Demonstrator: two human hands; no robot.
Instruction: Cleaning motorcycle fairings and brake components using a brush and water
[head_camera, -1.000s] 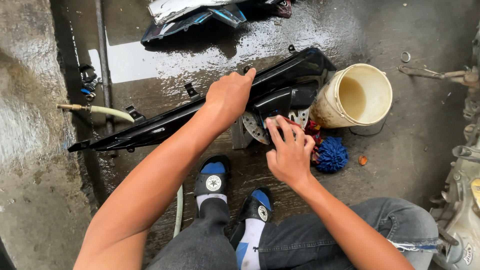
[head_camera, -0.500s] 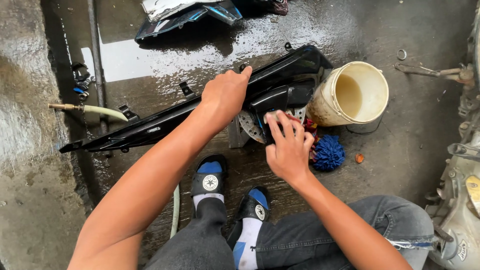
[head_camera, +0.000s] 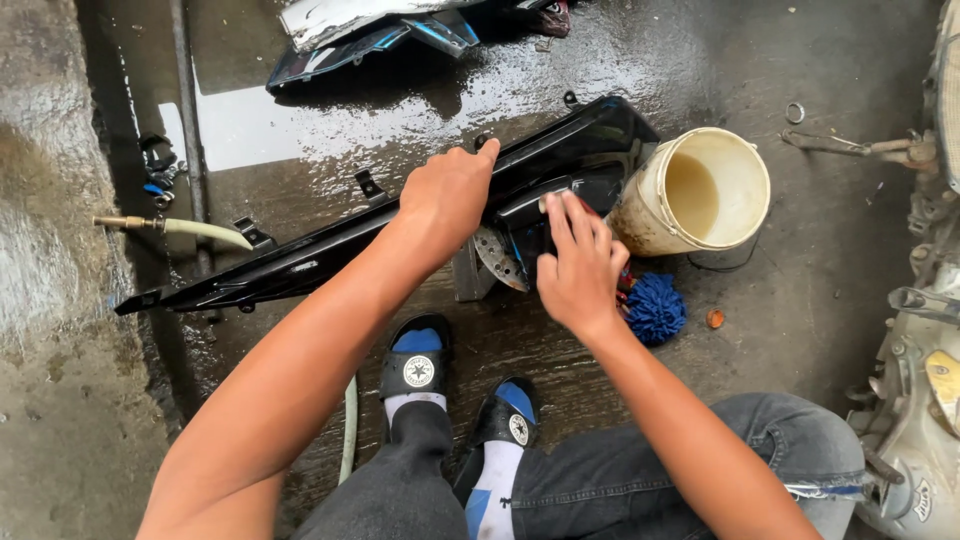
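Gripping the long black panel (head_camera: 400, 235) from above, the left hand (head_camera: 450, 195) is steadying it while the right hand (head_camera: 578, 265), fingers spread, is rubbing its wet end beside the bucket (head_camera: 700, 190).

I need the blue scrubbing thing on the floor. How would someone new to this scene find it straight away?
Start at the cream bucket lying tipped on the wet concrete floor, right of the long black panel. Just below the bucket, beside the right hand, lies the blue mop-like wash mitt. It is the only fuzzy, noodle-textured thing there; a small orange cap sits to its right.
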